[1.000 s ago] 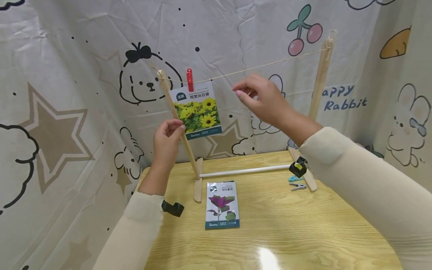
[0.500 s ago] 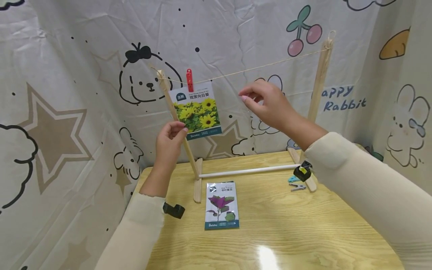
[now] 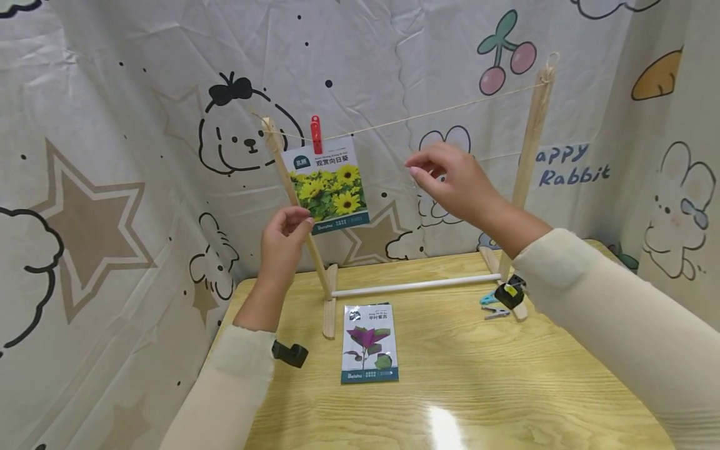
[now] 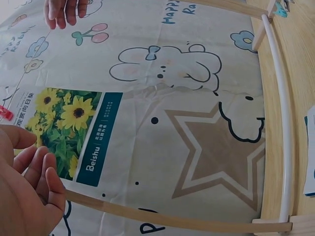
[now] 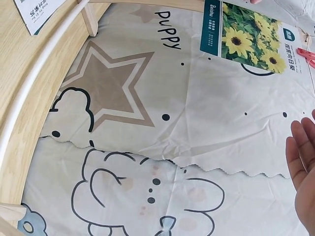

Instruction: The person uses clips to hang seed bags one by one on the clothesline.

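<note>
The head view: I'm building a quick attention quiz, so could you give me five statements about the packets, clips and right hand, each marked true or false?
1. The red clip is on the string at the top of the sunflower packet. True.
2. The purple-leaf packet hangs from the string. False: it lies on the table.
3. The right hand is holding the sunflower packet. False: it is raised apart from it.
4. The blue clip and gray clip are near the base of the right post. True.
5. The red clip is nearer the right post than the left post. False: it is nearer the left.
</note>
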`<state>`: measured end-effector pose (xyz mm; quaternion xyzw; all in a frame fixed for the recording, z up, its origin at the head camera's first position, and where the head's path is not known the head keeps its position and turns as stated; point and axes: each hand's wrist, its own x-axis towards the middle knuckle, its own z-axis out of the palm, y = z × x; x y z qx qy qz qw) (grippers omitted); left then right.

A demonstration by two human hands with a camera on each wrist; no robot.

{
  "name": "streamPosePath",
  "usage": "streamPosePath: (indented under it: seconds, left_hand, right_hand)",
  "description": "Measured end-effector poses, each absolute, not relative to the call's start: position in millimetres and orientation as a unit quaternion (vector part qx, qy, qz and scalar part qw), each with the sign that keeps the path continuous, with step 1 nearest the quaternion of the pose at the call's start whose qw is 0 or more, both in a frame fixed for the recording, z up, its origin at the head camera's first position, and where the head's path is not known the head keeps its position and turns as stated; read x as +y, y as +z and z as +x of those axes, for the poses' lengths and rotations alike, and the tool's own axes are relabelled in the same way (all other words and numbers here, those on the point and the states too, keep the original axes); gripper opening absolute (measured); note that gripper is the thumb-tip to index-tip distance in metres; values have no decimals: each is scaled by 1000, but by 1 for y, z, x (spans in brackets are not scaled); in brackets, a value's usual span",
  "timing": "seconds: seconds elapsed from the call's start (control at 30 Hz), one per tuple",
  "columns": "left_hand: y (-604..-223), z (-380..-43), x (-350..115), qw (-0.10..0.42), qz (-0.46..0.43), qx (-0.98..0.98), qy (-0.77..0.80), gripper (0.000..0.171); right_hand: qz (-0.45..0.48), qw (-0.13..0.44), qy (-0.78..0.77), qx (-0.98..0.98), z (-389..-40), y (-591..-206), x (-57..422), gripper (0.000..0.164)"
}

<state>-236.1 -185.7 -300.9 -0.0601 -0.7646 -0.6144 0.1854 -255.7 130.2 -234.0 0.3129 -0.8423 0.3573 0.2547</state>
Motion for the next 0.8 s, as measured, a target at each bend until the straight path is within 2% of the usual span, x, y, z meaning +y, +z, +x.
streamPosePath:
  seconds: [0.4, 0.8]
  left_hand:
    - [-308, -234, -185, 179, -64, -768, -612, 25]
    - [-319, -235, -185, 180, -59, -768, -612, 22]
  right_hand:
    - [312, 253, 366, -839, -255, -241, 139, 21]
    - [327, 247, 370, -834, -245, -245, 139, 19]
